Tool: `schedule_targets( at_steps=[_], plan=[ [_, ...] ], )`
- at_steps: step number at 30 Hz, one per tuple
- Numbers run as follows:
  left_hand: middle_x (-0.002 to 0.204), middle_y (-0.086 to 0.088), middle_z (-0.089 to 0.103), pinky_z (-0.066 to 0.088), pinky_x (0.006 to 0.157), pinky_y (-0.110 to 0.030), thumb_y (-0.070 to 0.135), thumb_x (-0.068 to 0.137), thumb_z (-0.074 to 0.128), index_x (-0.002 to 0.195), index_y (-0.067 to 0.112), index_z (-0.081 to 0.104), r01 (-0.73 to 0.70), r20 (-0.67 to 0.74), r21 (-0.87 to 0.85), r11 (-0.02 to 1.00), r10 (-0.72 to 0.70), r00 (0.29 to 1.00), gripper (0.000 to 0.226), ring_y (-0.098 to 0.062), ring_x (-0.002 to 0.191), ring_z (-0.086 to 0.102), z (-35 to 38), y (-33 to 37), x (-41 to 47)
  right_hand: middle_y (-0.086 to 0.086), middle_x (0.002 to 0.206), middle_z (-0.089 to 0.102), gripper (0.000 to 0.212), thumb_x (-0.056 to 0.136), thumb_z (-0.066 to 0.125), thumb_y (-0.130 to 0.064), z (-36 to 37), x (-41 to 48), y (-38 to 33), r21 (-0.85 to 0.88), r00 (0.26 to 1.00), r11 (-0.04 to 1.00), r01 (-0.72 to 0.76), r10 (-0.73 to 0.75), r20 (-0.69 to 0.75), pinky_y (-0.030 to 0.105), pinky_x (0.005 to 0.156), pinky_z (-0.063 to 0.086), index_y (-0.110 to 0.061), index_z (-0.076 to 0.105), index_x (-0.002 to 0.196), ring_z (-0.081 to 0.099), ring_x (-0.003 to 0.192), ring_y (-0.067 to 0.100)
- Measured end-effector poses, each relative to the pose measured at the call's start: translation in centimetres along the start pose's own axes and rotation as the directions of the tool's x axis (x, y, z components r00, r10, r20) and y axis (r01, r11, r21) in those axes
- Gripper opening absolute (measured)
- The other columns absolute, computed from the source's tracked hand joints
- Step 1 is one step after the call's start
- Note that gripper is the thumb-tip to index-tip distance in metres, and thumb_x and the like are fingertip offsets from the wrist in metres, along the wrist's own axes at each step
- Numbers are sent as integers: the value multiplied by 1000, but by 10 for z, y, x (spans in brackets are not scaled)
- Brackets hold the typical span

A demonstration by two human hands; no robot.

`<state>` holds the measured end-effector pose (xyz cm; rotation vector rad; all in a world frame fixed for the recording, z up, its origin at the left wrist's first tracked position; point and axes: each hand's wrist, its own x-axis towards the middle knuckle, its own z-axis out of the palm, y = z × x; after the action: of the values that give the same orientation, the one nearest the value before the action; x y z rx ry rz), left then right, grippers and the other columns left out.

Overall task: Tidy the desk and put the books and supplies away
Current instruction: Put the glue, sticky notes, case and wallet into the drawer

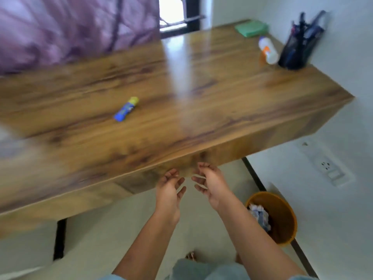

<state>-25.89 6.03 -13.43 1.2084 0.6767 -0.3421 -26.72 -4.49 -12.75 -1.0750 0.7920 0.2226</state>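
The blue glue stick with a yellow cap (126, 109) lies on its side on the glossy wooden desk (201, 87), left of centre and well apart from everything else. At the back right corner a white bottle with an orange label (268, 50) lies on its side, just beside a black mesh pen holder (296, 49) full of pens, and behind them is a flat green pad (252, 28). The left hand (170, 188) and right hand (210, 182) hang in front of the desk's near edge, palms facing, fingers loosely spread and curled, holding nothing. An orange waste bin (282, 219) with crumpled paper in it stands on the floor to the right. The round stick would likely roll across the slick top if nudged rather than pinched, and a hasty reach into the corner could tip the holder. The labels on stick and bottle are too blurred to read.
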Motion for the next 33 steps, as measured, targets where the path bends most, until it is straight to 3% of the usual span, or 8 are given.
schedule_targets(
  at_steps=[4,8,10,14,18,24,33],
  plan=[
    [96,-3,60,44,81,-34,4,98,41,105,15,53,-40,-164,-135,990,18,986,18,-22,102,55,-66,28,-8,-2,90,64,5,98,48,-20,55,-12,30,-167,978,976,-137,160,135,27,66,43,-19,52,100,61,81,15],
    [96,0,59,44,92,-38,7,99,44,109,13,54,-97,-313,-218,971,25,949,16,-21,104,55,-122,46,-20,0,103,65,6,98,48,-21,98,-22,52,-329,953,932,-153,227,200,33,82,43,-21,55,97,60,93,17],
    [96,2,59,44,94,-39,8,99,44,110,13,56,-123,-372,-246,961,24,928,17,-20,103,55,-144,48,-26,1,109,64,10,98,49,-21,117,-24,61,-378,941,914,-148,248,232,32,80,43,-19,56,104,60,91,16],
    [100,3,56,46,92,-37,10,99,43,117,14,56,-124,-467,-279,952,-22,884,22,-19,102,54,-180,45,-32,2,114,61,19,98,49,-21,149,-35,81,-444,929,886,-134,268,254,35,80,45,-16,55,115,58,90,14],
    [123,-3,53,46,92,-37,15,100,45,128,10,51,-120,-481,-325,938,-55,875,29,-19,107,53,-203,48,-27,0,119,58,17,96,53,-25,172,-44,97,-469,919,873,-135,287,269,37,81,49,-21,53,112,57,96,13],
    [137,-4,48,45,96,-41,42,98,44,137,10,42,-37,-419,-380,924,-137,898,51,-24,119,50,-233,53,-3,0,121,53,32,92,58,-26,199,-33,121,-347,943,908,-236,301,144,40,81,52,-21,51,123,52,106,14],
    [144,-6,42,44,96,-43,68,89,30,147,18,29,101,-290,-464,880,-258,922,76,-27,125,48,-278,74,41,4,114,46,31,88,45,3,250,-10,159,126,951,943,-308,307,24,51,95,46,-11,47,115,46,110,19]
  ],
)
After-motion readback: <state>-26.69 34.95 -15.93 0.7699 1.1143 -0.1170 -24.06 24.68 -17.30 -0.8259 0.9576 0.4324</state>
